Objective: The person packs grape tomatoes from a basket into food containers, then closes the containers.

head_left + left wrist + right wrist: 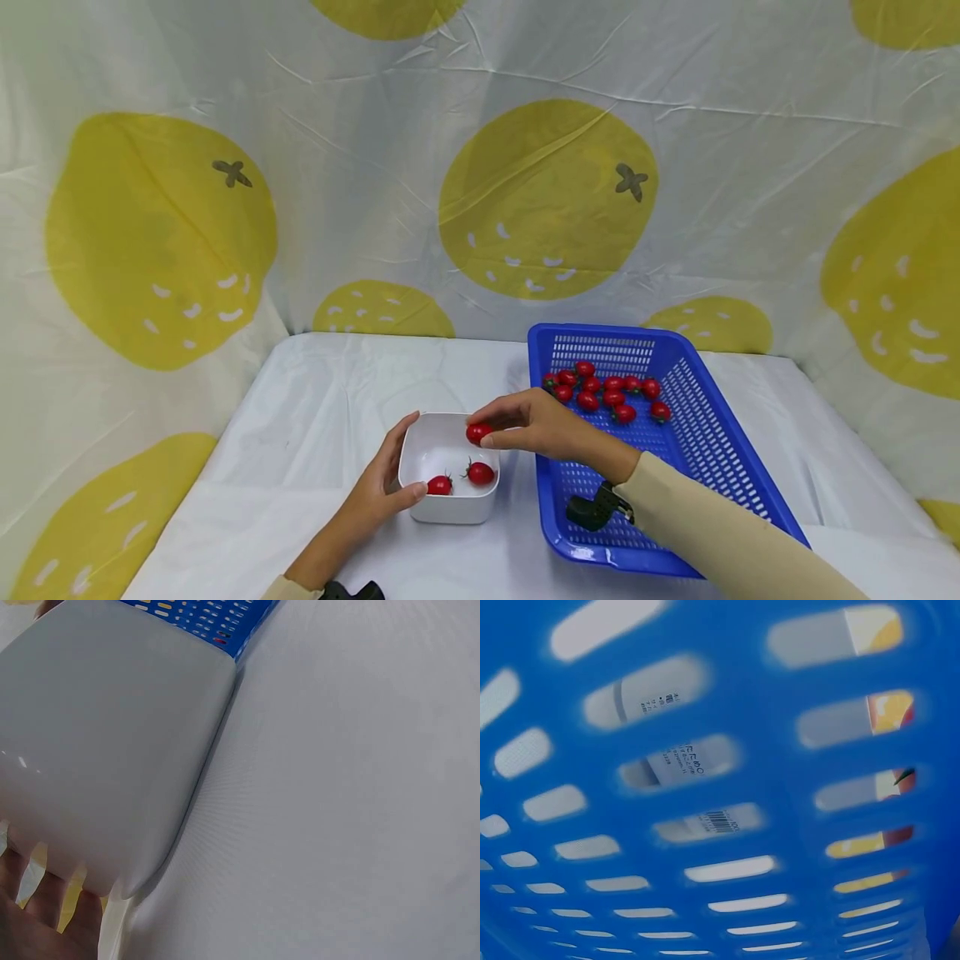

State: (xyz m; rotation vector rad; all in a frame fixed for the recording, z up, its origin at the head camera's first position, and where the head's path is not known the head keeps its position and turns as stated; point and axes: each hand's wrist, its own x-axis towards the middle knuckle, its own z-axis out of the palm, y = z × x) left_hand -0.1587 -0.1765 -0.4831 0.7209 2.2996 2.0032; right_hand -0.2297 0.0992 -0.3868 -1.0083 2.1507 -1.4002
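Observation:
A square white container [450,510] stands on the white cloth, with two cherry tomatoes [480,473] lying inside it. My left hand [371,487] grips its left side, thumb over the front rim. Seen from the left wrist, the smooth container wall [105,742] fills the upper left, and the fingers [49,904] reach to its edge. Between thumb and fingertips my right hand [536,425] pinches another cherry tomato [477,433] over the container's right rim. The blue basket's slotted wall [780,780] fills the right wrist view, hiding the right hand there.
Right of the container is the blue plastic basket [566,553], with several cherry tomatoes [613,399] toward its back. My right forearm [727,525] crosses over the basket. A curtain [360,167] with yellow fruit prints hangs behind the cloth-covered table [330,392].

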